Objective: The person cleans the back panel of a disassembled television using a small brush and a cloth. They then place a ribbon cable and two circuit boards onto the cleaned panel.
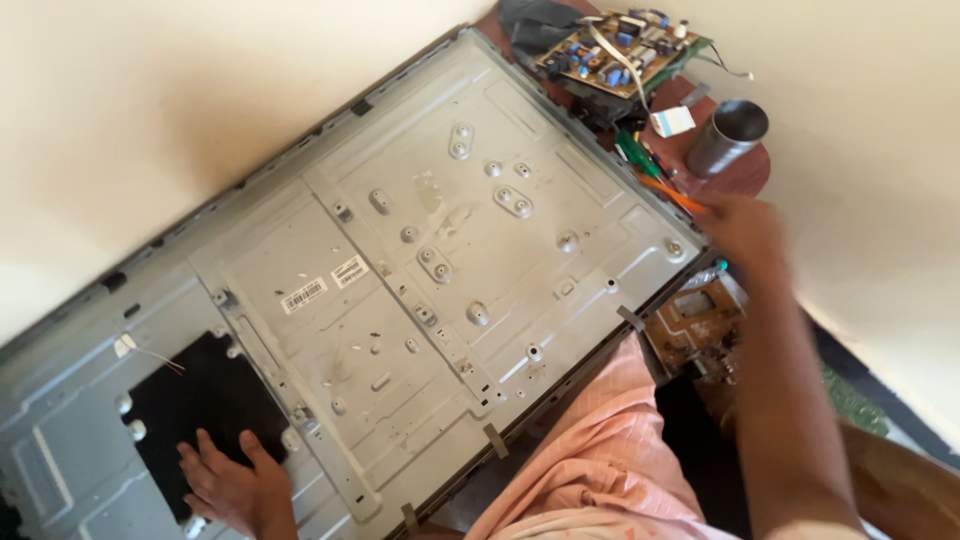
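A large grey metal back panel [400, 260] of a flat screen is laid slantwise across the view, resting on the person's lap. The left hand [232, 488] is pressed flat, fingers spread and released, on the black sheet [200, 400] at the panel's lower left corner. The right hand [745, 228] (blurred) is held past the panel's right corner, at the orange-handled tool [668, 190]; whether its fingers grasp it cannot be told. A metal cup [728, 135] and a circuit board [615, 52] are seen beyond.
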